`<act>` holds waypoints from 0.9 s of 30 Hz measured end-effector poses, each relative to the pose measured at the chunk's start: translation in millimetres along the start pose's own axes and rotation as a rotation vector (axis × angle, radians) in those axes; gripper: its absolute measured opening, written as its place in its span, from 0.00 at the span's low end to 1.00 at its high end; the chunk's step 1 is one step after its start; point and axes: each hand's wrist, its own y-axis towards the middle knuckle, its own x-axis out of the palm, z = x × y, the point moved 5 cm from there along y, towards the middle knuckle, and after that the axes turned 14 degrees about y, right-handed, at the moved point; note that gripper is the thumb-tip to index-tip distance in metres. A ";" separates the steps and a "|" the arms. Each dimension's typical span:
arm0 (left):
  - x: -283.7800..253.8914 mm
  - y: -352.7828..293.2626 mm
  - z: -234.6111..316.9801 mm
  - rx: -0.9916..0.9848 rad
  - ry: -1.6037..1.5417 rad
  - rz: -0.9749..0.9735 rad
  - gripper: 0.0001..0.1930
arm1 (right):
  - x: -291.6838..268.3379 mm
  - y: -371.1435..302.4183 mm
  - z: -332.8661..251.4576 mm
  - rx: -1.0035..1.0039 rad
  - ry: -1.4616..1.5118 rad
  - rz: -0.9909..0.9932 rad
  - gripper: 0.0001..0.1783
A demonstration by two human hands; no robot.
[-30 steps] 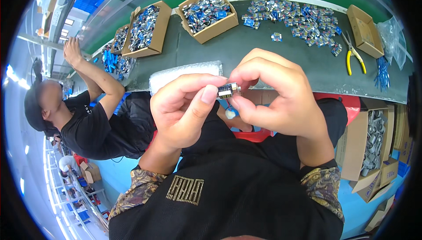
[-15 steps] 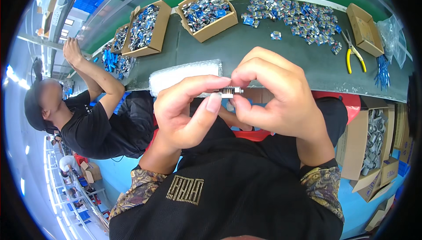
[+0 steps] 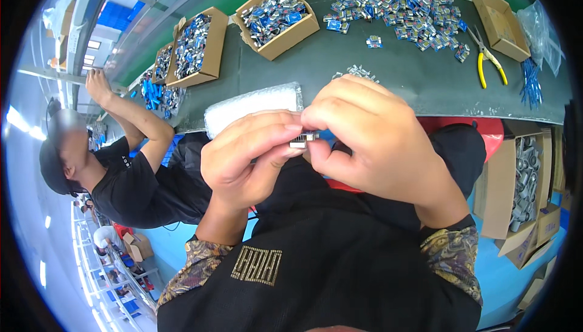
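Between my two hands is a small electronic part (image 3: 301,140) with metal pins and a pale block, held just off the near edge of the bench. My left hand (image 3: 246,157) pinches it from the left with thumb and forefinger. Coming from the other side, my right hand (image 3: 370,143) has its thumb and curled fingers closed at the part's right end. The fingertips cover much of the part. A bubble-wrap bundle (image 3: 252,108) lies on the bench behind my left hand. Small light-grey pieces (image 3: 357,73) lie in a pile just beyond my right hand.
Cardboard boxes (image 3: 276,21) of small blue-and-metal parts stand along the bench (image 3: 243,89). More such parts (image 3: 413,19) spread loose at the back. Yellow-handled pliers (image 3: 486,61) lie near a cardboard tray (image 3: 501,25) and blue ties (image 3: 531,86). A co-worker (image 3: 130,168) sits at left.
My hands have drawn closer together around the part, and my right hand has come left and covers more of it. The grey pile behind my right hand now shows. The view has shifted slightly.
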 end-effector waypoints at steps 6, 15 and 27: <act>0.0 2.5 0.1 0.030 -0.004 0.018 0.10 | -2.4 -0.9 -3.9 -0.017 -0.008 0.028 0.15; -3.6 -4.2 -2.2 -0.124 -0.359 0.136 0.12 | -11.5 7.1 -10.6 -0.075 0.069 0.019 0.19; 1.4 -7.8 -5.7 -0.139 -0.587 0.122 0.13 | -12.7 9.0 -11.2 -0.028 0.161 0.038 0.19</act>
